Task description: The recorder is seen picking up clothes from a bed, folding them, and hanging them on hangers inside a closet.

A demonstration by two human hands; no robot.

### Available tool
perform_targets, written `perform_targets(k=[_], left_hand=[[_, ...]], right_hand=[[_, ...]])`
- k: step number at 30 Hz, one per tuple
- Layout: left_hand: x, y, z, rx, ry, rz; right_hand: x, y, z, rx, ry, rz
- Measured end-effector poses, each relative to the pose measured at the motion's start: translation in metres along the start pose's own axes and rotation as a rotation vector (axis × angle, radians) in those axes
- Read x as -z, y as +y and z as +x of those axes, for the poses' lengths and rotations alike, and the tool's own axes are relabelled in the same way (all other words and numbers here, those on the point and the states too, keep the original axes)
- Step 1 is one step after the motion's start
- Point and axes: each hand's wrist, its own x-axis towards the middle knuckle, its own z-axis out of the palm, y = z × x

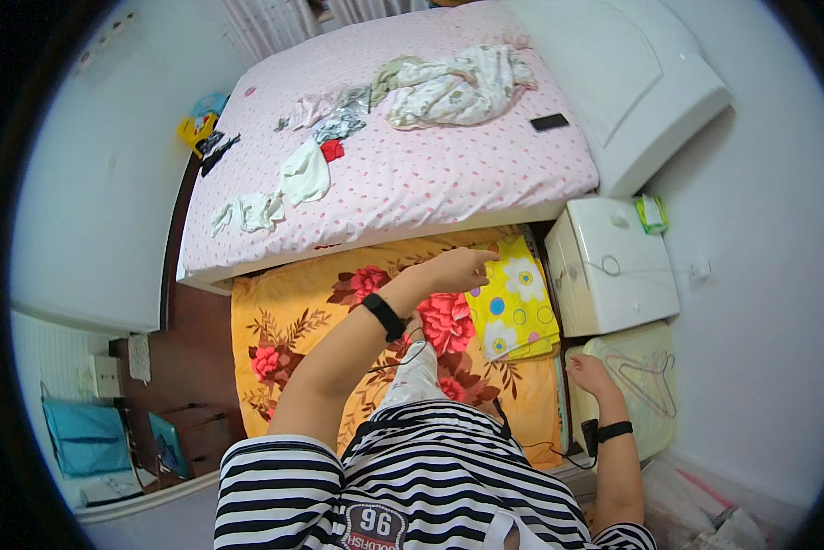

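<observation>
My left hand (461,269) reaches across in front of me, over the upper left edge of a folded yellow cloth with white flowers and coloured circles (515,302). Its fingers are apart and bent, with nothing seen in them; I cannot tell whether it touches the cloth. Beneath the cloth lies an orange blanket with red flowers (295,302), spread out low beside the bed, and my foot rests on it. To the right, my right hand (589,375) has curled fingers and is over the left part of a pale plastic box lid (635,433). Its palm side is hidden.
Clothes hangers (642,378) lie on the lid. Behind stands a white bedside cabinet (625,275) with a tissue pack (651,214). On the pink bed (398,172) are a crumpled quilt (460,89), several clothes and a black phone (549,122). A small chair (171,447) stands lower left.
</observation>
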Motion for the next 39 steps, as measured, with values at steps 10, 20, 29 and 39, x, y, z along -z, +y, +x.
perform_targets(k=[10, 20, 29, 39], left_hand=[[0.134, -0.153, -0.105, 0.303, 0.226, -0.189], [0.214, -0.251, -0.166, 0.462, 0.405, -0.302], [0.290, -0.308, -0.150, 0.493, 0.495, -0.289], [0.345, -0.440, -0.060, 0.597, 0.663, -0.542]], right_hand=[[0.026, -0.184, 0.151, 0.296, -0.018, -0.036], [0.096, -0.412, 0.255, 0.517, -0.072, -0.121], [0.209, -0.582, 0.395, 0.690, -0.140, -0.206], [0.198, -0.672, 0.700, 0.665, -0.061, -0.039]])
